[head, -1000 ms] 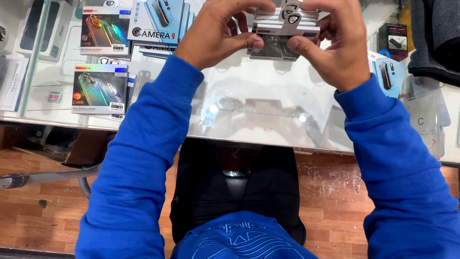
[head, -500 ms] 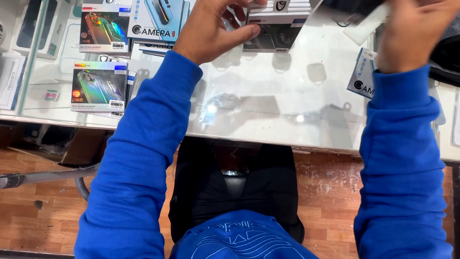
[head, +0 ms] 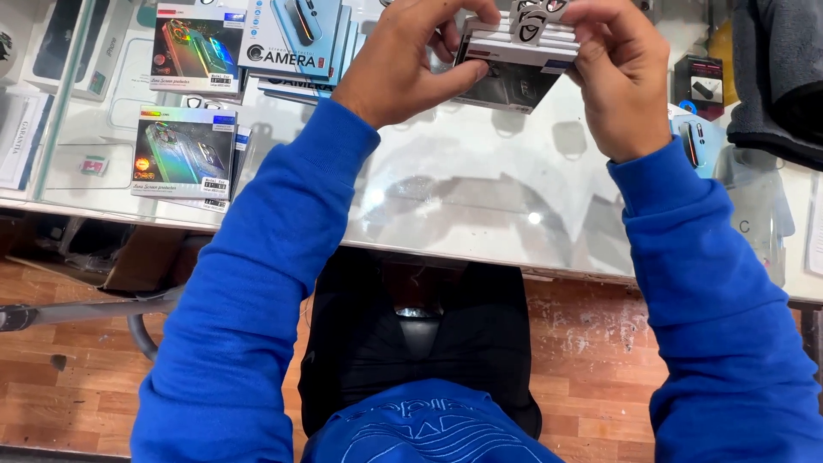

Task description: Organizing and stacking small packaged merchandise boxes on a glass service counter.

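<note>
We clasp a stack of small boxes (head: 514, 60) between left hand (head: 407, 64) and right hand (head: 621, 77) above the glass surface (head: 480, 197); a loose grip could spill them.

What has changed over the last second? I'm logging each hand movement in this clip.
The right hand, which had swung off to the right half a second ago, has come back and grips the stack of small boxes again. The left hand kept its hold throughout. The boxes on the glass counter stayed put.
</note>
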